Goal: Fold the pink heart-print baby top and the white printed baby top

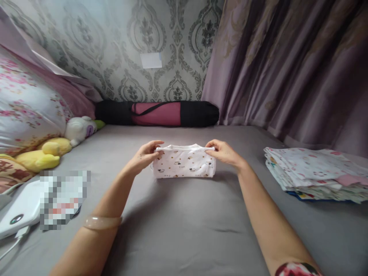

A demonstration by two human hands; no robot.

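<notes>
A folded white cloth (184, 164) with small brown and black prints is held at the middle of the grey sheet (178, 222). My left hand (146, 154) pinches its upper left corner between thumb and fingers. At the upper right corner, my right hand (223, 152) grips the cloth the same way. The top edge is stretched between both hands, and the lower edge hangs at or just above the sheet; I cannot tell whether it touches.
A stack of folded cloths (313, 172) lies at the right. At the left are a white device (21, 211) with a cable, yellow plush toys (38, 159), a white plush (79, 130) and a floral pillow (25, 107). A black and maroon roll bag (156, 114) lies along the wall.
</notes>
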